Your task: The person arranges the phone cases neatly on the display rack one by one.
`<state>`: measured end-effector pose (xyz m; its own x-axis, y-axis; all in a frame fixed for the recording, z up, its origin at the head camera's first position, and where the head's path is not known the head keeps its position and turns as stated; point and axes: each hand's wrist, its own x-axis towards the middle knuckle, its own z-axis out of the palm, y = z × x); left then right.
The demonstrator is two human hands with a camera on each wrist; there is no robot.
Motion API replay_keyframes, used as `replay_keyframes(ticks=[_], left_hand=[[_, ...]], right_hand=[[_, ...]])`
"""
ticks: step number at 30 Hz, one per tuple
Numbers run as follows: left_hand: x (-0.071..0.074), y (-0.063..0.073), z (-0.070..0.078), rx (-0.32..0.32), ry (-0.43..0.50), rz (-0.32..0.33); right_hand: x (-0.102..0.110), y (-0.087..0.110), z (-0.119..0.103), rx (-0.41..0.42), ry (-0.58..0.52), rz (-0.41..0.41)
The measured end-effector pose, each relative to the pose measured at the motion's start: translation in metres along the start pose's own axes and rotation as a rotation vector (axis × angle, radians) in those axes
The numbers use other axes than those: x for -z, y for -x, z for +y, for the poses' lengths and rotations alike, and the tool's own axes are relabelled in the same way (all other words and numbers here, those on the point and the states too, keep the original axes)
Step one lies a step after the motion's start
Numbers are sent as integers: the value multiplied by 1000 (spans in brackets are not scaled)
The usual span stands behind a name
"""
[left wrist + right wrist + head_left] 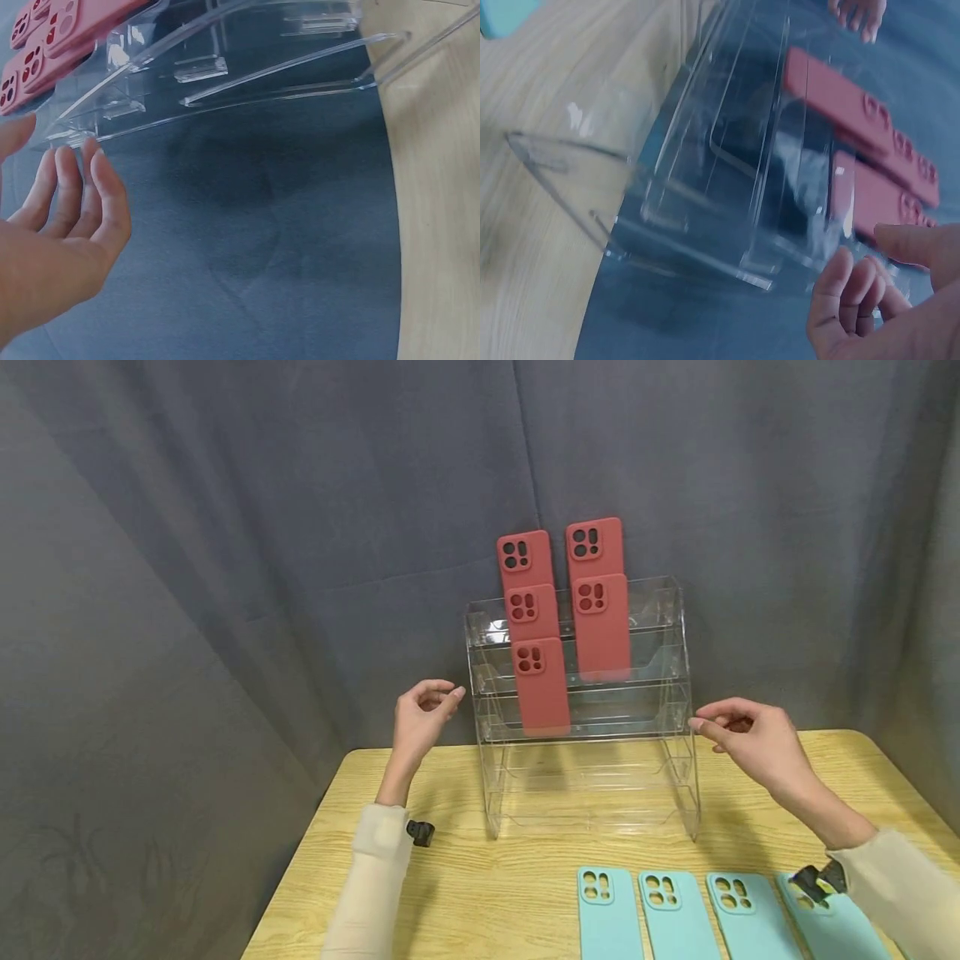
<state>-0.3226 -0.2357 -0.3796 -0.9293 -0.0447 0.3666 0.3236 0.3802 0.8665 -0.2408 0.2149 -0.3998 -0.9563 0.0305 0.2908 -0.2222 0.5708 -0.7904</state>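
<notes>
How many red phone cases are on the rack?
5: three red phone cases in the left column of the clear tiered rack, two in the right. Others behind may be hidden.

Head camera faces forward and down from farther back, framing the whole clear rack [615, 723]; wrist cameras look in close from its opposite sides, tipped sideways, sharing the red phone cases [840, 97].

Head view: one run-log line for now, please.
left hand: beside clear rack, contact unclear | right hand: rack's opposite side, contact unclear | five red phone cases: in rack | teal phone cases: on table
</notes>
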Motion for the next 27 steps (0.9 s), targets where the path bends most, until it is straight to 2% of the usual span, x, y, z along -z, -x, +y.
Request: replay_keyframes(ticks=[7,13,20,23,27], left_hand=[[6,0,-11,115,54,-135],[11,-1,-20,178,100,-264],[13,-4,-32,253,189,-381],[11,-6,-35,269,250,-406],[10,-8,-38,281,304,-406]], right_hand=[[-21,27,-21,94,74,-5],[-49,51,-25,147,117,-59],[-83,81,-22,183,130,-191],[-96,90,-23,170,138,-265],[-111,101,-28,132,146,-382]])
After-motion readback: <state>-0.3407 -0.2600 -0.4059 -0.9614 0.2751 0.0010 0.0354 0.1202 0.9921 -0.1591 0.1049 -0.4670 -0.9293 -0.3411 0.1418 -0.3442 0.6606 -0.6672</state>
